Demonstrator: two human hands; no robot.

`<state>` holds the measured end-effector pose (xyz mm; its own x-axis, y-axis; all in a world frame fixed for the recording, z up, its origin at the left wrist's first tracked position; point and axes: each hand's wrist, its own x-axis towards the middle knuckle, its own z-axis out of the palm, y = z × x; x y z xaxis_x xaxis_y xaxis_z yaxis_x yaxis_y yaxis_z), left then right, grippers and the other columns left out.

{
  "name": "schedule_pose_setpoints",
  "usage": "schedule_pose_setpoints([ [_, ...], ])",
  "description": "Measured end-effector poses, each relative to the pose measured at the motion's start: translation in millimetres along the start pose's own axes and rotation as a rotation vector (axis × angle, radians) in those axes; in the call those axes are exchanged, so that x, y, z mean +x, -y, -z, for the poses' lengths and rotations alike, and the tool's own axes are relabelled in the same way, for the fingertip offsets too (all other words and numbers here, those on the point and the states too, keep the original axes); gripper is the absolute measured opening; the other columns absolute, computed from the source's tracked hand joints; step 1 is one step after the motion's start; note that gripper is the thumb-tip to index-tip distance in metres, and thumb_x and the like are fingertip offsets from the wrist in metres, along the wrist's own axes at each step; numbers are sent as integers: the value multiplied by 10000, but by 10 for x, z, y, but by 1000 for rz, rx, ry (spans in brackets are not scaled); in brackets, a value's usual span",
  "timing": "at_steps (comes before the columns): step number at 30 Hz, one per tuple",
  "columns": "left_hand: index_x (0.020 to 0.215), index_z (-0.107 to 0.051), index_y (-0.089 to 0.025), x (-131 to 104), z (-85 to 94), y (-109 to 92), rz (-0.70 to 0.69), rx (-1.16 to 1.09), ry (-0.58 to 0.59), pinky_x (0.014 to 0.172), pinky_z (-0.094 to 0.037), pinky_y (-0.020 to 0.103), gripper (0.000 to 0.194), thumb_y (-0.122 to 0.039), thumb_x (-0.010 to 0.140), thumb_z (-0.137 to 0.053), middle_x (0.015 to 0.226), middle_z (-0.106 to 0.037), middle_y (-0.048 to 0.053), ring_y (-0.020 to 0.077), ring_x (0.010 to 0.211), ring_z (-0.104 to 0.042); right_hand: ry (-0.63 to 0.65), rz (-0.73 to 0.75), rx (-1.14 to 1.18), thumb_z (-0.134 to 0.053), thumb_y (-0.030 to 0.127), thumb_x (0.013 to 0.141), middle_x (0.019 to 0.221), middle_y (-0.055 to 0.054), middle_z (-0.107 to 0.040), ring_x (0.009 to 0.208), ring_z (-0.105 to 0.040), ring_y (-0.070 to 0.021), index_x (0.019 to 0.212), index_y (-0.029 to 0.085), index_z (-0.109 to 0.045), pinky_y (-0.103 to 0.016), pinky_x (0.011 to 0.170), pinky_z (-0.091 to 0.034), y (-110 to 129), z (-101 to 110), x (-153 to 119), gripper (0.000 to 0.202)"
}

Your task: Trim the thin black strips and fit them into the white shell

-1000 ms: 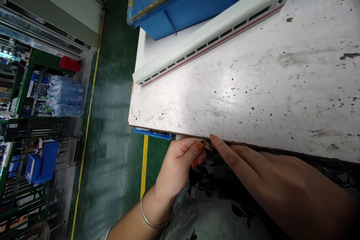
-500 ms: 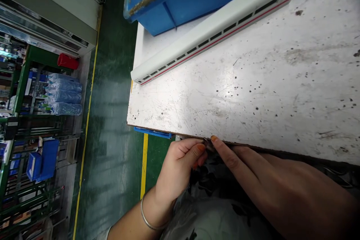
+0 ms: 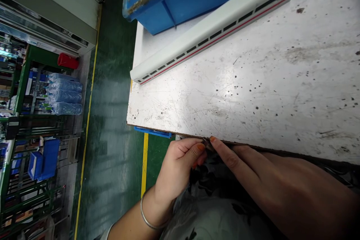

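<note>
Left grip [image 3: 176, 165] is found closed, thumb pressed to curled fingers, pinching a small piece [image 3: 207, 143] at the near edge of the desk [image 3: 191, 105]; from my remote station I cannot identify that piece, most of it being hidden. Right grip [image 3: 270, 180] lies back upward at the same edge, index finger stretched out, its tip just beside the piece; the thumb is out of sight, so I cannot tell whether this hand is spread or pinching. I note a silver bracelet [image 3: 144, 216] on the left wrist. On the desk, well apart from both hands, I record a white train carriage [image 3: 202, 41] with dark windows and a red stripe, lying at a slant, one end near the desk's left edge. Behind it stands a blue bin [image 3: 191, 7] with a worn rim. Off to the left I observe clear bottles [image 3: 66, 97] beyond a green floor [image 3: 104, 150].
</note>
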<state>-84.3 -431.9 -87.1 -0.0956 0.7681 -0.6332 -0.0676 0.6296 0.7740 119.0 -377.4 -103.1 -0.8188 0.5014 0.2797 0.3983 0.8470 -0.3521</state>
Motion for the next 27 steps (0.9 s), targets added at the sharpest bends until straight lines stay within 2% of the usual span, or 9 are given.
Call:
schedule_pose_setpoints([
  [5,635,-501,-185,-1,2,-3,20,-17,3,619,-235,316,418,-356,1002,-605,621,-401,-37,121,626,-320,-16,-26,-33,-413,56,825,937,-78,-697,496,-561,-204,1477,47,-467,-369,369,-454,12,-10,-1,654],
  [12,634,-504,-186,2,4,-15,-6,14,2,619,-242,323,413,-343,1004,-600,620,-415,-31,128,630,-336,-11,-17,-33,-412,54,777,833,-55,-641,485,-557,-208,1478,23,-466,-364,347,-438,16,12,-5,703],
  [20,633,-514,-181,5,14,1,1,8,5,622,-232,330,426,-361,1010,-596,614,-416,-29,130,629,-335,20,-23,52,-477,99,744,1045,-68,-691,588,-628,-193,1552,77,-425,-374,439,-525,-20,-5,-26,809],
  [27,639,-515,-179,1,14,-6,22,-9,4,624,-232,325,416,-354,1005,-607,621,-412,-28,129,638,-333,0,-11,18,-433,51,766,894,-67,-677,526,-604,-206,1479,35,-481,-363,382,-478,-11,14,39,715],
])
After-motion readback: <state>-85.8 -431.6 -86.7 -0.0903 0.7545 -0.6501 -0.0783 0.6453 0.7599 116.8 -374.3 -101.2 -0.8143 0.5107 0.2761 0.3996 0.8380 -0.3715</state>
